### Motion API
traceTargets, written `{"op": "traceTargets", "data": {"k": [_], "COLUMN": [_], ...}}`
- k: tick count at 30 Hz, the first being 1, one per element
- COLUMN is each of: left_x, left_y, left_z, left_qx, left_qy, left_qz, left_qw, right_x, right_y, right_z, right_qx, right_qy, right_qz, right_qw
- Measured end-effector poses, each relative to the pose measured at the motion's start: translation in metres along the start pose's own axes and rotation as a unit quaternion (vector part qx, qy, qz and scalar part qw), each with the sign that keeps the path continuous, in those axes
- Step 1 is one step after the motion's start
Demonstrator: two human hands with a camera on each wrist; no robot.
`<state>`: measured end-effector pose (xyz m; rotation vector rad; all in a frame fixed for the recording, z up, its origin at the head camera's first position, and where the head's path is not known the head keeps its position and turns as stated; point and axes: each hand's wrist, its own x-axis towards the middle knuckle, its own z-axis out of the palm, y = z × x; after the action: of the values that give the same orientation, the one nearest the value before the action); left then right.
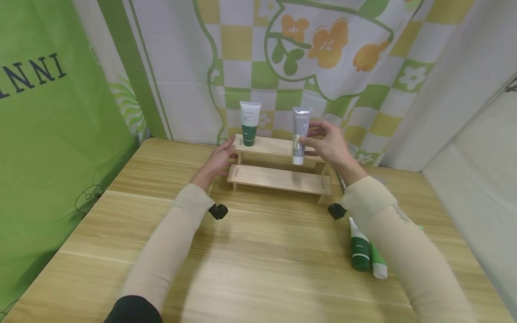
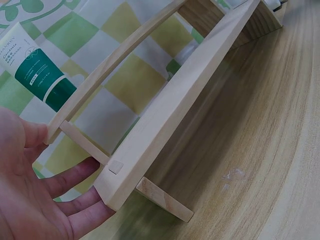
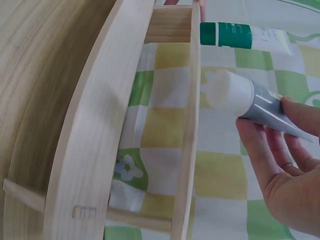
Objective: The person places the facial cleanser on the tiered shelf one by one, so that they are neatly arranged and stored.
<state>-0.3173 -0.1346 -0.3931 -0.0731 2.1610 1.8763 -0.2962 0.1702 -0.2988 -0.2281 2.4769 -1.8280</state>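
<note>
A two-tier wooden rack (image 1: 278, 178) stands on the table near the curtain. My left hand (image 1: 217, 162) holds its left end; in the left wrist view the thumb lies at the upper board's end and the fingers reach along the side by the lower step. A white and dark green squeeze tube (image 1: 249, 124) stands cap down on the left of the upper board. My right hand (image 1: 329, 143) pinches a grey squeeze tube (image 1: 300, 128) between thumb and fingers, its white cap pointing down. In the right wrist view this tube (image 3: 270, 105) is apart from the upper board.
On the table's right, partly under my right forearm, lie a white and dark green tube (image 1: 360, 251) and a bright green tube (image 1: 378, 264). A checked, flowered curtain (image 1: 278, 67) hangs behind the rack. Thin black cables (image 1: 86, 197) show beyond the table's left edge.
</note>
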Motion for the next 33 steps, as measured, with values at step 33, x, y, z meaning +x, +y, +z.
{"op": "traceTargets", "data": {"k": [33], "left_x": [0.000], "left_y": [-0.002], "left_z": [-0.001], "left_qx": [0.012], "left_qy": [-0.002], "left_qz": [0.011], "left_qw": [0.9999], "right_x": [0.042], "right_y": [0.015], "right_z": [0.065], "right_qx": [0.038], "right_qy": [0.055], "right_qz": [-0.094], "right_qw": [0.9934]}}
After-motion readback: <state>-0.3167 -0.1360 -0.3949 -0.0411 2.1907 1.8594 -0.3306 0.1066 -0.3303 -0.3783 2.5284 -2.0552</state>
